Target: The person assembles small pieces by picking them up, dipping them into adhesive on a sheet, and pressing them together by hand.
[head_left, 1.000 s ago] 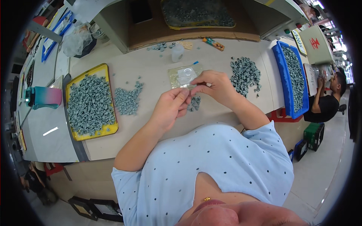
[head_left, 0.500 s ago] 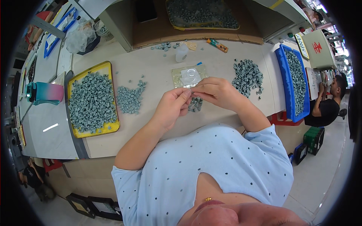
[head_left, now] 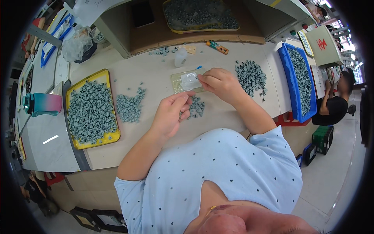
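Two bare hands at the middle of the table (head_left: 152,74), and everything worth watching sits around that flat, clear packet (head_left: 179,84)! Look at the right hand (head_left: 222,86): it hangs over the packet's right edge, thumb and forefinger brought together at the tips. Anything pinched in that grip? From where I stand, I can't tell. Now the left hand (head_left: 168,113), just below the packet, a little apart from its partner, thumb close against the forefinger, the other fingers curled; whether a piece sits in there, I can't tell either.

And here's the small heap (head_left: 197,107) of grey-green pieces, below the packet and right beside the left hand's fingers, partly hidden by them. More to the packet's right, a darker pile (head_left: 251,77), and beyond it a blue bin (head_left: 290,84) loaded with the same sort of bits. Left of the packet, a loose pile (head_left: 130,107), then a yellow tray (head_left: 102,76) heaped high (hardly any yellow shows!). Above the packet stands a small whitish bottle (head_left: 180,58), with an orange-and-green tube (head_left: 217,47) up to the right. Far left of the packet, a teal-and-pink drinking bottle (head_left: 46,103) lies sideways in my view.
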Demonstrator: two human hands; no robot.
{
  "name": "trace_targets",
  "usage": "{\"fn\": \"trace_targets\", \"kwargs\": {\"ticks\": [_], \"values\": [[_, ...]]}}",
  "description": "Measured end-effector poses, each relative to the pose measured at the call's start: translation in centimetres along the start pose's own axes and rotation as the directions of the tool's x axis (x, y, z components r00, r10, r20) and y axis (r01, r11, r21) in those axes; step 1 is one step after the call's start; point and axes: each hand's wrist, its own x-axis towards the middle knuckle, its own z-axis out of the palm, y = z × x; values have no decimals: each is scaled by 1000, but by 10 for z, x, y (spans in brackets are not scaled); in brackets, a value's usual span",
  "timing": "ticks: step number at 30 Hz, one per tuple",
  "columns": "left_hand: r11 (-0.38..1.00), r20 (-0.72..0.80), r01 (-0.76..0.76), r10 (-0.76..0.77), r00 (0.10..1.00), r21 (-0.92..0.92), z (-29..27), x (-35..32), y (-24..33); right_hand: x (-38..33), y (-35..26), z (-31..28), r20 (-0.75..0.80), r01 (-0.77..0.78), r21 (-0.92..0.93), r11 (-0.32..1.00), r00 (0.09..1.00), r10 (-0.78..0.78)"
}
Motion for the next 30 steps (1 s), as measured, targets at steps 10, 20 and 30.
{"fn": "trace_targets", "kwargs": {"ticks": [10,20,30], "values": [[986,-49,-152,156,987,65,-3,5,-5,-7,7,3,81,111,-65,992,991,-105],[988,-57,-137,141,988,74,5,0,-5,-3,-11,5,-28,-189,297,936,978,206],[998,-34,-51,50,998,-35,14,0,-2,-3,-29,5,-192,48,262,964,981,3]]}}
